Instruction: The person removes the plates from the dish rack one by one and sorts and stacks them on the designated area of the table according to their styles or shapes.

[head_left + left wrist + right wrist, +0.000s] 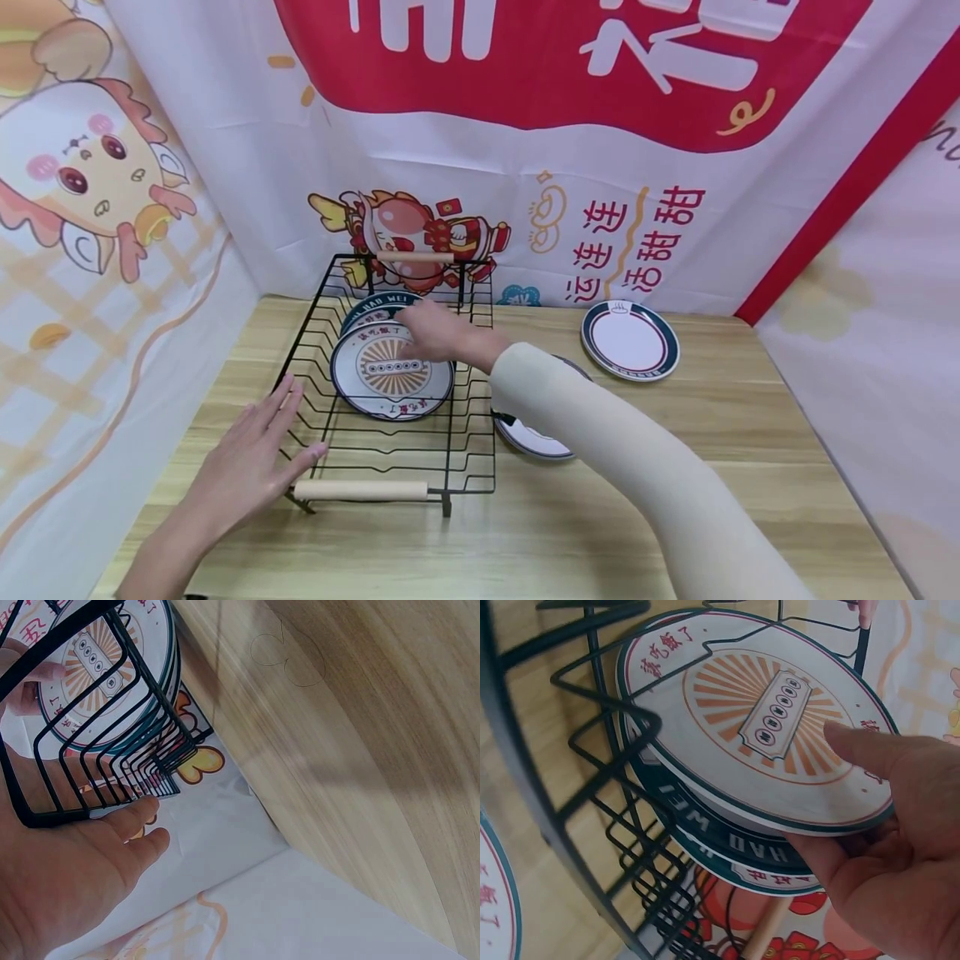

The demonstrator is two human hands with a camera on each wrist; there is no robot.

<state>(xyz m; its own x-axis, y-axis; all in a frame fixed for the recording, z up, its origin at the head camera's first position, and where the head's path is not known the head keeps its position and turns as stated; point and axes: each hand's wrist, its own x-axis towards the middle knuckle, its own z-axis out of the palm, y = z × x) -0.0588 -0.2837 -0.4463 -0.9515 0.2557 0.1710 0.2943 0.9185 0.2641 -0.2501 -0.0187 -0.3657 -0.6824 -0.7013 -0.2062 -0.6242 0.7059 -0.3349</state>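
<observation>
A black wire dish rack [393, 460] with wooden handles stands on the table. My right hand [437, 331] reaches over it and pinches the edge of a white plate [390, 379] with an orange sunburst print, thumb on its face and fingers behind, as the right wrist view shows. The plate leans in the rack's slots. Behind it stand other plates [705, 817] with dark green rims, mostly hidden by it. My left hand [251, 454] lies along the rack's left side, fingers extended against the wire frame.
Right of the rack, a green-rimmed plate [630, 343] lies flat on the wooden table [720, 450]. Another plate [534, 440] lies nearer the rack, partly covered by my right sleeve [600, 442]. Printed cloths [442, 133] hang behind and at both sides.
</observation>
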